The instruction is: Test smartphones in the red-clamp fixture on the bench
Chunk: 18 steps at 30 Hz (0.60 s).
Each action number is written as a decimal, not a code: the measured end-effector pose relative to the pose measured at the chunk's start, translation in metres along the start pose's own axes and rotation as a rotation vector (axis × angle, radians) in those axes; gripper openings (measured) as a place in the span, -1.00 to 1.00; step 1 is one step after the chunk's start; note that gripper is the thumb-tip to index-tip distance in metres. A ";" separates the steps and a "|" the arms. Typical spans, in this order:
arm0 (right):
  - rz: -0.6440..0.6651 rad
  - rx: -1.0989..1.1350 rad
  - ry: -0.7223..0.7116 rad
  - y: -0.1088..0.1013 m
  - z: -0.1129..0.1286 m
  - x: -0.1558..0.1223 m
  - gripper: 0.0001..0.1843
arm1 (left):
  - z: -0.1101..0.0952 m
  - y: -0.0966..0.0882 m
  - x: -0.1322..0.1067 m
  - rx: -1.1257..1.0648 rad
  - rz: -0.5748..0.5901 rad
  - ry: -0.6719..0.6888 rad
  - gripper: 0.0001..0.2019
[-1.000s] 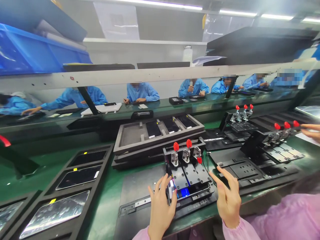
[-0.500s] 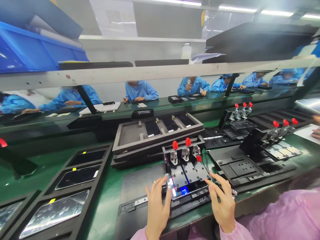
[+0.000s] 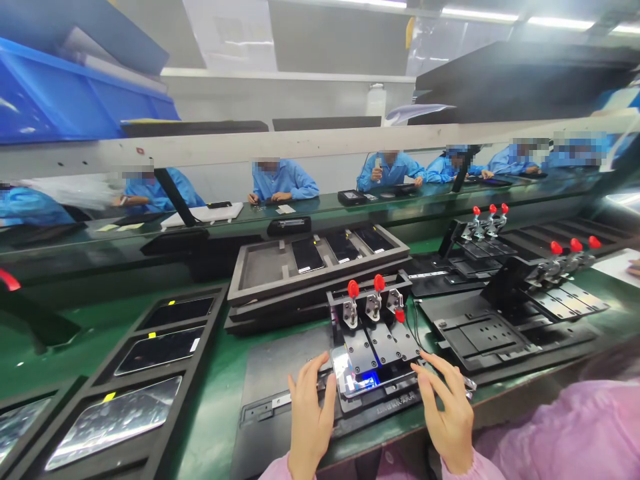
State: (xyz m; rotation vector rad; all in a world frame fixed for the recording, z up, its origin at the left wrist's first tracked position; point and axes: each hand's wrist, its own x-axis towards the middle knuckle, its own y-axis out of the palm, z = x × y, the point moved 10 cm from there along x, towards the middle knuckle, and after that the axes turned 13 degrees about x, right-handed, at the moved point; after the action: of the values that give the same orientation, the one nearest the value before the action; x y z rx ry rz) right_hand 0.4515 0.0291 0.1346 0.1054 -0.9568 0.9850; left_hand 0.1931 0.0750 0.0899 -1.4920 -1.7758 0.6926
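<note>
Glass is gleaming on a phone-sized panel (image 3: 356, 373) seated in a black fixture (image 3: 380, 403), the left hand (image 3: 310, 417) and right hand (image 3: 447, 417) spreading wide on either side, fingertips at its edges, no firm grip showing. Uneven pressure or a slip could be chipping the glass against the red-handled toggle clamps (image 3: 373, 300). Small lettering (image 3: 403, 398) along the fixture's front edge is blurring beyond reading.

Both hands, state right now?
Left hand: open, fingertips at the left edge of the panel, not gripping.
Right hand: open, fingertips near its right edge, holding nothing.
</note>
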 end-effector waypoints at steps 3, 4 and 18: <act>-0.018 0.004 -0.027 -0.003 0.004 -0.001 -0.83 | 0.009 -0.004 0.000 -0.008 -0.030 -0.012 -0.68; -0.025 0.003 -0.032 -0.004 0.005 -0.001 -0.84 | 0.013 -0.006 -0.001 -0.021 -0.044 -0.017 -0.68; -0.185 0.017 0.153 -0.004 -0.030 -0.035 -0.74 | 0.029 -0.007 0.000 -0.103 -0.065 -0.028 -0.63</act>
State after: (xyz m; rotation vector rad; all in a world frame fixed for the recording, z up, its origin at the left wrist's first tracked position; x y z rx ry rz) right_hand 0.4670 0.0179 0.0930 0.1287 -0.7837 0.8180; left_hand 0.1661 0.0747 0.0781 -1.4913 -1.8979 0.5996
